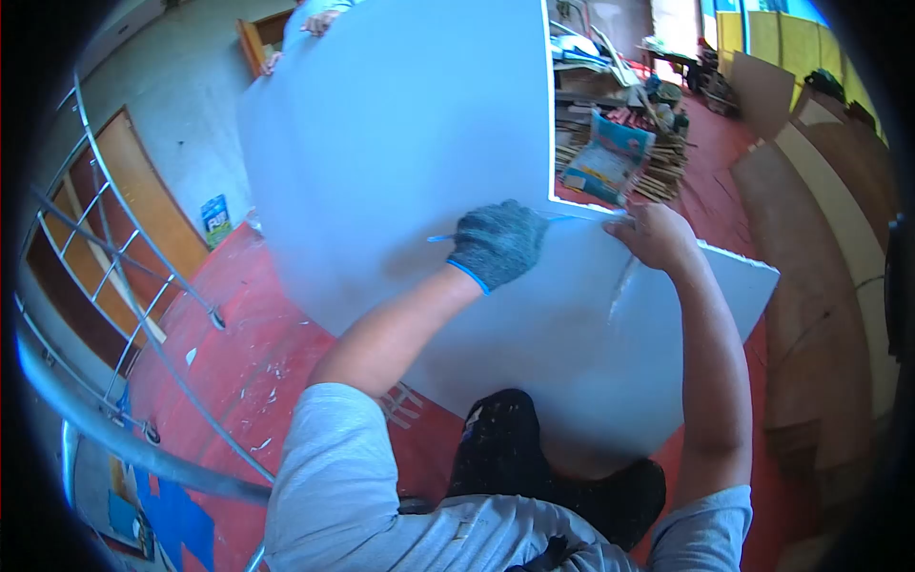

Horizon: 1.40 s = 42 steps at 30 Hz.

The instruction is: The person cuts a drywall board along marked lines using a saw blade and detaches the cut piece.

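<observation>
A large pale sheet of plasterboard (400, 124) stands tilted in front of me, with a square notch cut into its upper right and rough white edges. My left hand (500, 243), in a grey knitted glove with a blue cuff, is closed around a thin blue tool (439, 238) against the board's face. The tool's exact kind is hidden by the glove. My bare right hand (658, 236) pinches the board's edge near the notch's lower side. Below that hand, a whitish streak (623, 286) marks the surface.
Another person's hand (320, 23) rests on the board's top edge. Metal scaffolding (114, 248) stands at the left over the red floor (238, 315). Wood strips and a bag (610, 153) lie piled behind the notch. Brown panels (810, 238) lean at the right.
</observation>
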{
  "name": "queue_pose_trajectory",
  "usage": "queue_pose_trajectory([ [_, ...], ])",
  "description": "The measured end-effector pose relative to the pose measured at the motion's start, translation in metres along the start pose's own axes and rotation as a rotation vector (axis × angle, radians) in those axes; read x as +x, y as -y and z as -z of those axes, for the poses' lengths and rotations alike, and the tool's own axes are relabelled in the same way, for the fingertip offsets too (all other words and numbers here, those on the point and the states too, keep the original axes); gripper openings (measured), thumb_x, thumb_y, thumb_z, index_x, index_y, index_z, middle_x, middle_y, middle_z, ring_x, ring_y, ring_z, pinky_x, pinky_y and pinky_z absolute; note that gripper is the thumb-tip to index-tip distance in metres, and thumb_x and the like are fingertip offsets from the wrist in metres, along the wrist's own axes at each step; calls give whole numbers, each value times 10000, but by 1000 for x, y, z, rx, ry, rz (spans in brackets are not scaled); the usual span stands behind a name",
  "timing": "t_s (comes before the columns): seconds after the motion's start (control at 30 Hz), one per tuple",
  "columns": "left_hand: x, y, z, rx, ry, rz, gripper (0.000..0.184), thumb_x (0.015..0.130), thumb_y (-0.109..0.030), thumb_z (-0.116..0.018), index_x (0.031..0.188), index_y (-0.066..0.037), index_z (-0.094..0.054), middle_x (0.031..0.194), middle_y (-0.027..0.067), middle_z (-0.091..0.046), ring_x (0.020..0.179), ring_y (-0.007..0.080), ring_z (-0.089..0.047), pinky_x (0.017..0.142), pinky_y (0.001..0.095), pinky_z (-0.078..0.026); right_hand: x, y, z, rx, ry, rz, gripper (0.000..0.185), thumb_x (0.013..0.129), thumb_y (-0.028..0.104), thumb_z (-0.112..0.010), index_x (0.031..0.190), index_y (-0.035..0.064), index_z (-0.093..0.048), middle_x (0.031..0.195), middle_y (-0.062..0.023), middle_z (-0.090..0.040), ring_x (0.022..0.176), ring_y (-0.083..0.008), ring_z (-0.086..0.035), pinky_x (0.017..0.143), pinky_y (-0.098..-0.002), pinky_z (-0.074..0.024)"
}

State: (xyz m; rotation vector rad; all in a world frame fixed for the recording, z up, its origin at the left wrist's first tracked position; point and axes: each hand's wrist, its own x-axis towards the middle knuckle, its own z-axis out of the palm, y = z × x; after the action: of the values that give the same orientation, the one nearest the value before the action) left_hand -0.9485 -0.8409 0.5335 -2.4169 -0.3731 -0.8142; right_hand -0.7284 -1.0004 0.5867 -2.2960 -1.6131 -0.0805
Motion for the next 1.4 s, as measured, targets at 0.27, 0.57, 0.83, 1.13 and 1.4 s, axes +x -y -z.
queue_pose_trajectory([
  [0.27,16,3,0,-68,92,41,152,915,-204,-587,845,-133,-702,731,124,-663,704,320,-677,555,509,-529,-13,12,1,-50,-68,-73,503,993,509,-597,1098,48,-771,1027,-181,-761,988,-351,-727,869,-470,-571],
  [0.57,-9,8,10,-48,157,200,167,930,-223,-594,859,-109,-695,775,140,-662,720,346,-673,582,521,-533,-9,17,-6,-70,-79,-113,511,982,527,-594,1056,55,-772,996,-183,-760,954,-366,-728,847,-489,-566],
  [0.83,5,-1,19,-148,82,151,178,939,-199,-583,854,-92,-696,731,156,-631,651,355,-654,560,525,-520,-12,20,1,-83,-76,-109,515,1010,511,-555,1065,45,-769,1035,-183,-756,972,-357,-727,858,-486,-572],
  [1.13,3,10,9,-51,129,75,165,941,-184,-581,844,-119,-697,753,135,-662,716,333,-671,565,506,-529,-13,13,-7,-69,-127,-87,492,1001,507,-572,1039,59,-774,1018,-169,-761,962,-350,-732,845,-476,-576],
  [1.4,4,19,10,-64,174,106,168,944,-233,-592,880,-132,-710,763,164,-670,698,373,-660,599,531,-524,-14,12,-2,-72,-111,-84,477,1002,502,-575,1043,70,-771,1011,-164,-763,959,-351,-735,839,-477,-577],
])
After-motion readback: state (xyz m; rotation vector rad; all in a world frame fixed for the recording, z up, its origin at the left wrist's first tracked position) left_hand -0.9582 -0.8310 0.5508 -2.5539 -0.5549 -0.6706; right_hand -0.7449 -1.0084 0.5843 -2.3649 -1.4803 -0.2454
